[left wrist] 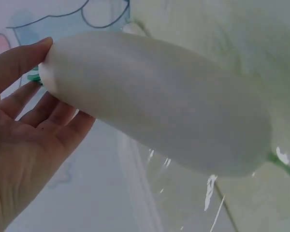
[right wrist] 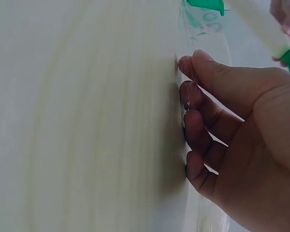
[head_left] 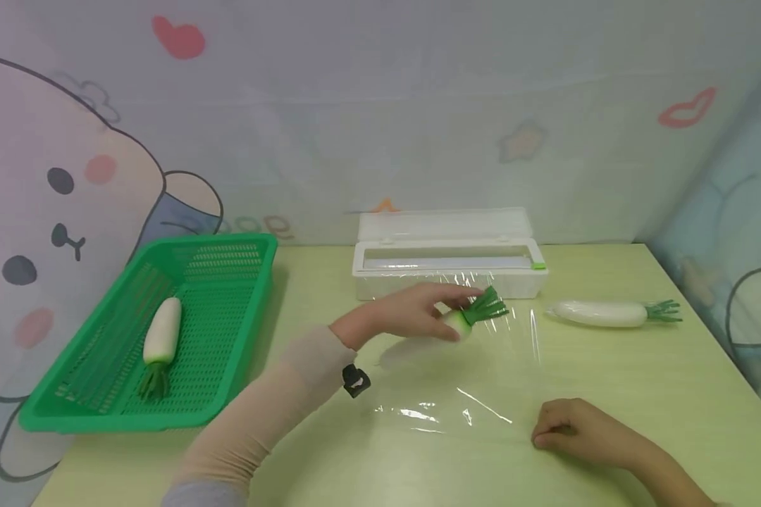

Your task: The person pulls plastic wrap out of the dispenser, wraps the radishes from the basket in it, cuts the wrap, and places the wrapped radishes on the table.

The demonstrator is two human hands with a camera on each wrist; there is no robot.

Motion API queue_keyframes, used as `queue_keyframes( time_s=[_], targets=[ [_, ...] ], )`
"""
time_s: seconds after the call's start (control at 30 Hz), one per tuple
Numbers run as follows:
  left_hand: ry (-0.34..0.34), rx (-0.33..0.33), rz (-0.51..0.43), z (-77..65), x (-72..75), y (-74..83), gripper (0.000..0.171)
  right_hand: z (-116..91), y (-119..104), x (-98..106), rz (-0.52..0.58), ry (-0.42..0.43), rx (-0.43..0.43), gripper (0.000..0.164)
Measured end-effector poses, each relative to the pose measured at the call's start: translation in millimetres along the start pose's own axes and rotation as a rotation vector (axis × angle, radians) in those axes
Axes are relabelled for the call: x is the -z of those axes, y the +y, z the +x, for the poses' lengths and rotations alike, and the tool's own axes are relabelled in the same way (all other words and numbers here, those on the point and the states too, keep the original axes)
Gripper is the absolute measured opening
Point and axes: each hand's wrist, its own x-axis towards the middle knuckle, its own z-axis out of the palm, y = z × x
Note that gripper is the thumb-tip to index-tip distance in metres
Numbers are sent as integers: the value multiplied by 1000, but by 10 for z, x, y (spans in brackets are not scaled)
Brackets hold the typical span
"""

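My left hand [head_left: 412,313] pinches a white radish [head_left: 458,324] near its green leafy end, thumb and fingers on either side. The radish slants over a sheet of cling film [head_left: 463,394], its tapered end toward the lower left. In the left wrist view the pale body of the radish [left wrist: 159,101] stretches away from my fingertips. Near the film's front right corner, my right hand [head_left: 586,433] rests low at the table. Its thumb and index finger pinch the film's edge, seen close up at the fingertips [right wrist: 191,67] in the right wrist view.
Behind the film stands a white cling film dispenser [head_left: 450,285] with its lid raised. At the right lies another radish [head_left: 599,314] that looks wrapped. A green basket [head_left: 244,359] on the left holds a third radish [head_left: 163,331]. A printed cloth hangs behind the table.
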Motion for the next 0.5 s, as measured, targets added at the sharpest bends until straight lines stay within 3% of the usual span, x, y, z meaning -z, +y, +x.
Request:
queue_keyframes(
  time_s=[0.23, 0.5],
  targets=[
    [-181, 38, 108, 206, -421, -207, 67, 39, -11, -24, -27, 3, 22, 11],
    [-246, 2, 206, 385, -634, -291, 66, 6, -36, 12, -15, -9, -38, 11]
  ],
)
